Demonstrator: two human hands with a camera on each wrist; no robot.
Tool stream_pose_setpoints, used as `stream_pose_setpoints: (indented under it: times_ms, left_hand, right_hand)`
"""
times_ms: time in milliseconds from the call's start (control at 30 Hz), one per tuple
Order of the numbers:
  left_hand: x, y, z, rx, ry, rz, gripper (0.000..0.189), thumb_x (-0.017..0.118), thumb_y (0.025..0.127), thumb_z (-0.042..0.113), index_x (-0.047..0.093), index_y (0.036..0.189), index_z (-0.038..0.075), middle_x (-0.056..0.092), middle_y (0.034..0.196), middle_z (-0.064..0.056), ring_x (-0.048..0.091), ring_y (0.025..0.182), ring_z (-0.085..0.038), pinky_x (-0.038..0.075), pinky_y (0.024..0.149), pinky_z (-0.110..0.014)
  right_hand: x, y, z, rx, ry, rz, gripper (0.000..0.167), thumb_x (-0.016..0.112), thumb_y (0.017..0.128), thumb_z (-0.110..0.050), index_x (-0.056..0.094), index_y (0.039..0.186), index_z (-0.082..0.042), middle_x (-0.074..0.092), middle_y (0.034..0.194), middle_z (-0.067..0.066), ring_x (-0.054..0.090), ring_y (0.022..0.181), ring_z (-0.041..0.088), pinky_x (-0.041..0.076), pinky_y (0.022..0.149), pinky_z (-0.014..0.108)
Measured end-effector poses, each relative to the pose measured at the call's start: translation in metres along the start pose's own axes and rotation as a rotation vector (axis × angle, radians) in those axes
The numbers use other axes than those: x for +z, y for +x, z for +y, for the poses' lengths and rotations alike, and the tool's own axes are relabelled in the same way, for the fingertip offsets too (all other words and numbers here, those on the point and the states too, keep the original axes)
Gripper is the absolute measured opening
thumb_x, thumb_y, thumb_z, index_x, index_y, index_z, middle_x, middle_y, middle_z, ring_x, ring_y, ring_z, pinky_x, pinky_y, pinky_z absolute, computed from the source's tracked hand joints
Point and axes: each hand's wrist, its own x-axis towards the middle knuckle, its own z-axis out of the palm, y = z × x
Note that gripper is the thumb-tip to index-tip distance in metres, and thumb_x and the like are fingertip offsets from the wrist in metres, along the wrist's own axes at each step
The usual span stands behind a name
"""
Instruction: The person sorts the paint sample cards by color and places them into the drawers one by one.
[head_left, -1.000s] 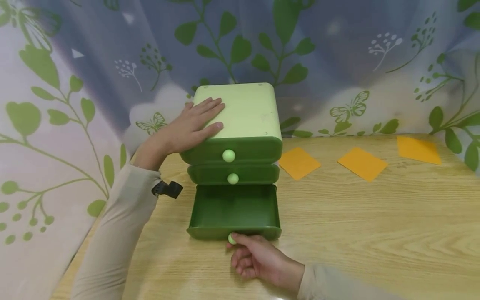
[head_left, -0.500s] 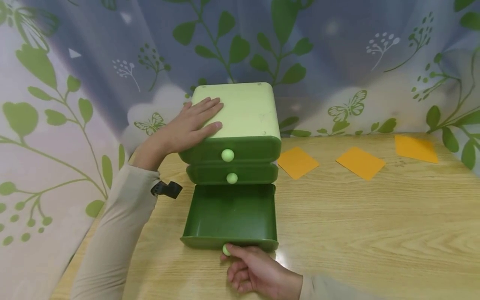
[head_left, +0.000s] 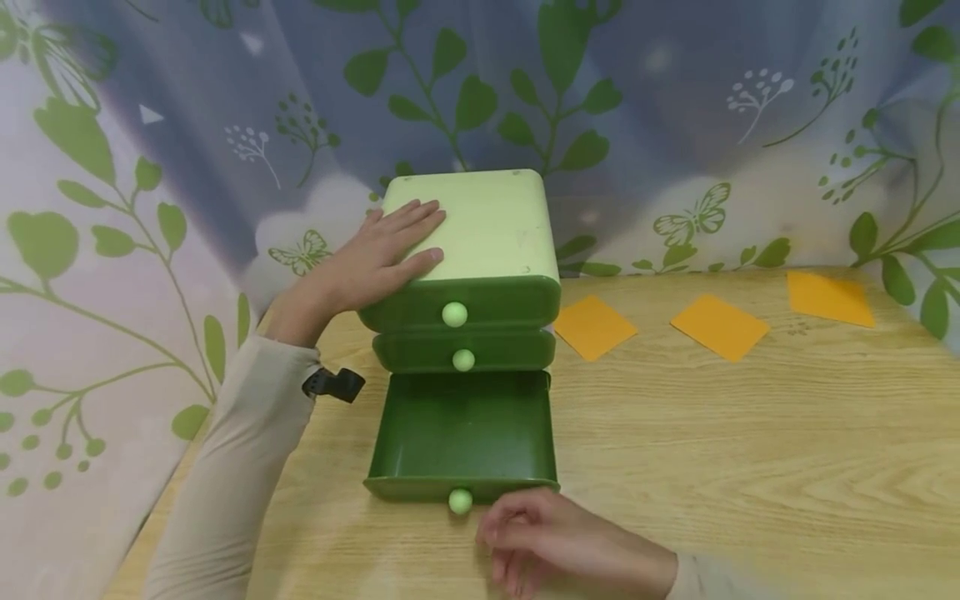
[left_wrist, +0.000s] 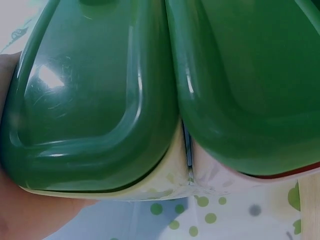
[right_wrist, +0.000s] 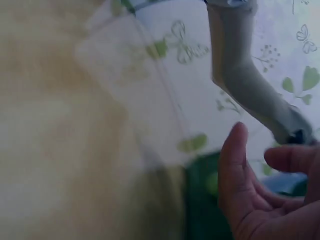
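1 drawer unit (head_left: 487, 225), on worktop (head_left: 750, 467); bottom drawer (head_left: 465, 437) pulled out, likely light, stiff, slick; best hold, its round knob (head_left: 461, 502); left hand (head_left: 378, 260) flat atop unit, gripping nothing; right hand (head_left: 558, 533) loosely curled, holding nothing, near knob.

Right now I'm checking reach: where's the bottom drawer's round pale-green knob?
In the head view, the knob is on the open dark-green bottom drawer, just left of the right hand.
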Motion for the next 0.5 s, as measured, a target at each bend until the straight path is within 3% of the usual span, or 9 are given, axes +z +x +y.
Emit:
stream_pose_setpoints:
  times_ms: [67, 133, 200, 267, 333, 400, 500]
  left_hand:
    - [0.001, 0.0, 0.001, 0.002, -0.004, 0.008, 0.07, 0.029, 0.102, 0.054, 0.018, 0.155, 0.012, 0.01, 0.162, -0.007, 0.001, 0.148, -0.024, -0.008, 0.115, -0.051]
    - [0.001, 0.0, 0.002, 0.007, -0.007, 0.017, 0.07, 0.028, 0.102, 0.054, 0.018, 0.155, 0.011, 0.01, 0.162, -0.007, 0.002, 0.148, -0.024, -0.008, 0.115, -0.051]
    - [0.002, 0.0, 0.003, 0.009, -0.009, 0.022, 0.069, 0.029, 0.102, 0.054, 0.018, 0.155, 0.012, 0.01, 0.162, -0.007, 0.002, 0.148, -0.023, -0.008, 0.115, -0.051]
    - [0.004, 0.001, 0.003, 0.011, -0.008, 0.018, 0.069, 0.029, 0.102, 0.054, 0.017, 0.156, 0.012, 0.01, 0.162, -0.007, 0.001, 0.148, -0.023, -0.008, 0.115, -0.051]
    - [0.004, 0.001, 0.003, 0.012, -0.008, 0.015, 0.069, 0.03, 0.102, 0.053, 0.017, 0.156, 0.012, 0.01, 0.162, -0.007, 0.001, 0.148, -0.024, -0.008, 0.115, -0.051]
    - [0.004, 0.001, 0.002, 0.009, -0.007, 0.011, 0.069, 0.029, 0.102, 0.053, 0.017, 0.156, 0.011, 0.01, 0.162, -0.007, 0.001, 0.148, -0.025, -0.008, 0.115, -0.051]
    - [0.004, 0.0, 0.002, 0.006, -0.009, 0.009, 0.07, 0.029, 0.102, 0.054, 0.018, 0.155, 0.011, 0.01, 0.162, -0.007, 0.002, 0.148, -0.025, -0.007, 0.115, -0.052]
  right_hand:
    - [-0.012, -0.008, -0.018, -0.102, -0.137, -0.003, 0.023, 0.056, 0.097, -0.011, 0.061, 0.104, 0.011, 0.066, 0.08, 0.013, 0.063, 0.064, 0.014, 0.056, 0.057, 0.026]
    - [-0.026, -0.014, -0.039, -0.198, -0.257, 0.064, 0.019, 0.057, 0.096, -0.007, 0.061, 0.102, 0.011, 0.065, 0.082, 0.016, 0.064, 0.065, 0.017, 0.057, 0.06, 0.032]
    - [-0.044, -0.016, -0.059, -0.256, -0.361, 0.196, 0.017, 0.057, 0.096, -0.005, 0.062, 0.101, 0.01, 0.065, 0.083, 0.018, 0.065, 0.067, 0.022, 0.058, 0.062, 0.037]
    - [-0.065, -0.014, -0.075, -0.293, -0.517, 0.385, 0.015, 0.058, 0.096, -0.006, 0.063, 0.101, 0.007, 0.066, 0.083, 0.015, 0.066, 0.068, 0.025, 0.058, 0.062, 0.037]
    - [-0.086, -0.005, -0.087, -0.281, -0.677, 0.582, 0.017, 0.06, 0.096, -0.011, 0.063, 0.104, 0.005, 0.067, 0.086, 0.015, 0.067, 0.072, 0.026, 0.057, 0.064, 0.038]
    - [-0.107, 0.008, -0.093, -0.208, -0.837, 0.744, 0.026, 0.062, 0.095, -0.017, 0.062, 0.11, 0.004, 0.067, 0.095, 0.019, 0.067, 0.081, 0.03, 0.056, 0.069, 0.04]
    - [-0.133, 0.029, -0.094, -0.021, -0.97, 0.853, 0.047, 0.065, 0.093, -0.023, 0.052, 0.125, 0.009, 0.06, 0.116, 0.027, 0.061, 0.1, 0.038, 0.052, 0.081, 0.046]
